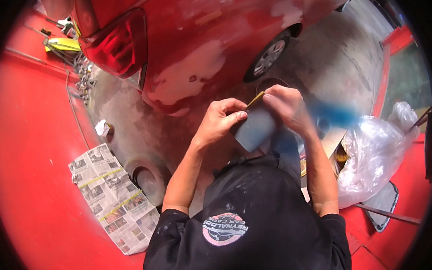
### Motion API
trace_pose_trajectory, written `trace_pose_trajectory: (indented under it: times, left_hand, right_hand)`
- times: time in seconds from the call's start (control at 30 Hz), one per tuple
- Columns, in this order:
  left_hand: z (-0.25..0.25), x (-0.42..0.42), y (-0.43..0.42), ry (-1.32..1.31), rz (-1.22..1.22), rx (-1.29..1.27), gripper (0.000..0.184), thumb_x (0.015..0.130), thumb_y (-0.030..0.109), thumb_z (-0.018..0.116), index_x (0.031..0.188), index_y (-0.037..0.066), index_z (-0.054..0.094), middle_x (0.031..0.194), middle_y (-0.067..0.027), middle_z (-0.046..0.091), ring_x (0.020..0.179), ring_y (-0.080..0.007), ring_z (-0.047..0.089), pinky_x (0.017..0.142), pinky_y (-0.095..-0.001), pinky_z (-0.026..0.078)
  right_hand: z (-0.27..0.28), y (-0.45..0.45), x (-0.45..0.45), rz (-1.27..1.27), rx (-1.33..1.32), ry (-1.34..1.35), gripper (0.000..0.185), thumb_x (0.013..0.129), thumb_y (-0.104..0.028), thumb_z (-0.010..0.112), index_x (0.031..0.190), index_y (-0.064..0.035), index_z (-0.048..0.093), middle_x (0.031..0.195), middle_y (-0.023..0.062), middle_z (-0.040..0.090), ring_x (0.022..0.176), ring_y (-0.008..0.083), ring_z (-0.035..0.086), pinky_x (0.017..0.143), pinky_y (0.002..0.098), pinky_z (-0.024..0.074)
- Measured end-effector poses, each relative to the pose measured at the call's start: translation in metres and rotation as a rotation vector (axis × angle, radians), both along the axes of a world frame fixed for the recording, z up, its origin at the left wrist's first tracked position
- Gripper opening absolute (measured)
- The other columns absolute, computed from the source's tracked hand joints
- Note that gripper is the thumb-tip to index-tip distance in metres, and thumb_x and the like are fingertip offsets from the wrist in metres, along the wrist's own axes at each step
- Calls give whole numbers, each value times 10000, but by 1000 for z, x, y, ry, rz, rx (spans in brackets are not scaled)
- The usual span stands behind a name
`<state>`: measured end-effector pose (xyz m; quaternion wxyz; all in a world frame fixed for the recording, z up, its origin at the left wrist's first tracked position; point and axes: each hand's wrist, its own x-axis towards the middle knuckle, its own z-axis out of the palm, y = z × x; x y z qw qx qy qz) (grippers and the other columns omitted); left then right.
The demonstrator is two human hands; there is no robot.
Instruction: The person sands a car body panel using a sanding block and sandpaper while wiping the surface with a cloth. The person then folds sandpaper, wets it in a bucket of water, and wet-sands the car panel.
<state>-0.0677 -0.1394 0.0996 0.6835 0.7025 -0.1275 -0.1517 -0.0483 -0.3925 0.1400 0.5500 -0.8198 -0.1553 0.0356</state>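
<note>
Both of my hands are raised in front of my chest, pinching the top edge of a thin grey sheet (pixel 256 130). It looks like sandpaper, and a narrow yellow strip shows along that edge. My left hand (pixel 220 120) grips one end between thumb and fingers. At the other end, my right hand (pixel 288 106) is closed and slightly blurred. The sheet hangs down between my forearms. Beyond my hands stands a red car (pixel 238 28) with dull sanded areas and a pale patch (pixel 192 70) on its rear side.
Newspaper (pixel 116 198) lies on the red floor at left, beside a round, wheel-like object (pixel 150 175). A clear plastic bag (pixel 374 155) bulges at right, near a dark-framed panel (pixel 382 207). The car's rear wheel (pixel 271 56) is ahead, and metal parts (pixel 84 78) lie at far left.
</note>
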Motion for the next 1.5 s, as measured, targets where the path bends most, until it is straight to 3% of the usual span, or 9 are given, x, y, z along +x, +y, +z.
trace_pose_trajectory:
  times: [0.2,0.33,0.43,0.53,0.83,0.97,1.17,1.33,1.5]
  left_hand:
    - [-22,1,-5,-34,314,-218,193,958,1,753,1146,-33,731,993,-22,754,917,-90,673,857,-249,543]
    - [-32,6,0,-75,353,-236,166,958,-17,756,1122,-27,733,1019,-14,743,935,-88,671,871,-246,540]
    - [-41,5,-1,-94,380,-228,149,966,-19,750,1114,-26,732,1023,-5,737,941,-75,659,875,-237,531]
    - [-36,0,-5,-110,406,-208,130,972,-21,743,1102,-24,733,1012,4,735,928,-63,649,861,-231,526]
    - [-34,-9,3,-106,431,-90,131,969,-23,711,1097,-37,731,997,-9,732,918,-82,659,848,-247,537]
    - [-50,-13,0,-95,426,-113,113,964,-16,718,1072,-33,747,980,-4,738,897,-79,659,842,-243,531]
    - [-59,-8,-1,-146,508,-195,123,971,12,760,1087,-24,743,990,-2,752,874,-64,662,824,-227,528]
    - [-66,-5,-9,-168,491,-210,121,974,-14,746,1093,-32,738,1009,-20,757,888,-72,671,834,-229,532]
    - [-57,3,-17,-190,570,-281,128,978,-19,736,1105,-31,735,996,-20,756,879,-72,673,831,-231,534]
  right_hand:
    - [-37,2,0,-197,502,188,536,948,-173,810,1437,-24,648,1156,16,731,964,103,648,843,306,543]
    - [-44,2,-12,-46,433,213,416,945,-158,810,1308,20,715,1126,36,760,990,74,651,858,275,538]
    - [-63,2,-3,-149,479,230,155,925,-132,827,866,-21,737,816,-13,713,770,49,605,680,263,493]
    - [-67,5,0,-176,532,204,243,917,-118,833,743,-47,679,722,-39,661,698,32,562,610,261,447]
    - [-51,3,6,-202,496,134,191,992,-174,764,1020,12,801,832,-22,748,788,56,635,715,264,524]
    - [-45,7,0,-309,316,-20,185,983,-154,743,925,18,777,776,11,722,755,64,625,684,284,512]
    - [-55,17,-1,-312,587,174,221,978,-180,743,881,19,746,756,26,707,737,77,615,655,307,497]
    - [-65,7,-5,-300,237,19,260,962,-195,757,834,27,710,729,47,680,720,94,603,631,343,481]
    - [-56,17,-6,-291,461,94,321,986,-244,731,861,52,731,714,52,690,684,109,619,637,326,509]
